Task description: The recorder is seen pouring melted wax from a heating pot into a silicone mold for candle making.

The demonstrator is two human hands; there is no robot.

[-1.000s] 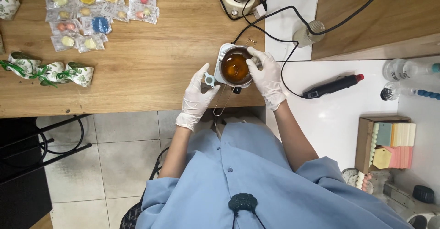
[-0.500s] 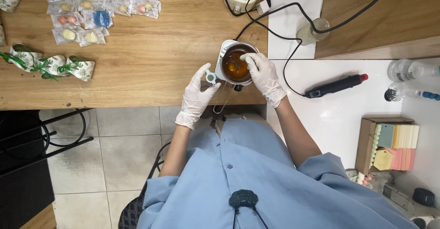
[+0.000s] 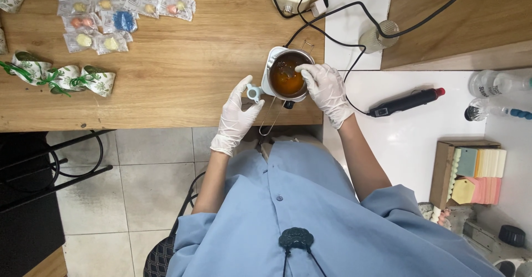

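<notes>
Fingers (image 3: 303, 68) of your gloved right hand (image 3: 327, 88) curled over the rim of the metal pot (image 3: 288, 77) of amber liquid at the wooden table's (image 3: 183, 83) edge; your left hand (image 3: 237, 116) pinched a small pale cap (image 3: 254, 93). A nudge could have tipped it onto you.
</notes>
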